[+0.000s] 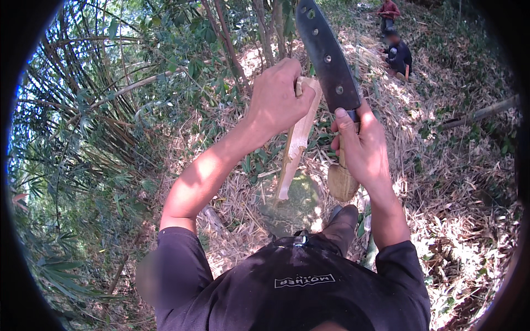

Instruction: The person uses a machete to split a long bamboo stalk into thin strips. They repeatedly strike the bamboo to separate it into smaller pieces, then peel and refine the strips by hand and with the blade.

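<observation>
Wood strip (301, 132) sits between the two hands, off to the left of the knife (335, 69) as the person sees it. Left hand (281, 91) has it, curled round the far end, thumb and fingers pinching. Rest of the strip hangs free, long axis running back toward the body and slightly left, near end above a greenish patch (301, 212) on the ground; can't tell if that's a rock.

Right hand (361, 143) is wrapped round the knife's wooden handle (343, 182), thumb up by the blade root, fingers folded behind. Blade is dark, broad, with holes; points away from the body, tip leaning left. So the two long axes slant opposite ways: nearest each other at the strip's far end, well apart at the near end. Left hand is nearer the strip, right hand just right of it. Strip and blade look close from here, but can't judge the depth, so touching or apart unclear. Which blade side is sharp, can't tell either.

Around: dry leaf litter (441, 226), bamboo stems (77, 60) at left, two people (398, 55) farther off, upper right.
</observation>
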Demonstrator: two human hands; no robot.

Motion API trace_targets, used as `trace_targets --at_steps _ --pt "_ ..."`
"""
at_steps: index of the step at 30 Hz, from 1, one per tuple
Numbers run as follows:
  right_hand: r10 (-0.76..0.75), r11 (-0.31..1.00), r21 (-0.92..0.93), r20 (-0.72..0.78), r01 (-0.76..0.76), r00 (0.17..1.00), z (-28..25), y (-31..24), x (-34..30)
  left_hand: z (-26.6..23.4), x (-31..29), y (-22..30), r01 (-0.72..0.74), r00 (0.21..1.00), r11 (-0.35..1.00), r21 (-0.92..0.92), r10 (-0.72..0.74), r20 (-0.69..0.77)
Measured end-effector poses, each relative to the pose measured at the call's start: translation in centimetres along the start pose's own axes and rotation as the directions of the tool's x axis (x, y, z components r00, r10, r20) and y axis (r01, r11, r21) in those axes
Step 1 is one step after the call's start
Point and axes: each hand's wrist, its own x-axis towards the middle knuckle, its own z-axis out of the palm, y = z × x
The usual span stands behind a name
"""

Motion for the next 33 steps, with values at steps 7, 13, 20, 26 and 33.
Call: trace_targets --at_steps 7,13,20,26,33 --pt "0.038 0.999 0.004 0.028 -0.038 0.999 -0.1 -0.3 -0.1 0.3 0.0 0.2 0.023 1.0 1.0 0.013 -0.023 0.008" --pt "0.023 1.0 -0.021 0.009 -0.023 1.0 -0.1 -0.2 0.0 0.4 -0.1 0.2 0.025 1.0 1.0 0.005 -0.025 0.003" --pt "0.009 0.997 -0.08 -0.013 -0.01 1.0 0.0 0.0 0.4 0.5 0.0 0.4 0.018 1.0 1.0 -0.001 -0.018 -0.005" --pt "-0.097 0.995 -0.022 -0.065 0.095 0.993 -0.1 0.4 0.2 0.5 -0.1 0.6 0.049 0.999 0.999 0.014 -0.049 0.022" --pt "-0.034 0.996 -0.08 -0.089 0.027 0.995 -0.5 -0.9 0.5 0.7 -0.1 0.7 0.032 0.999 0.999 -0.015 -0.032 0.006"
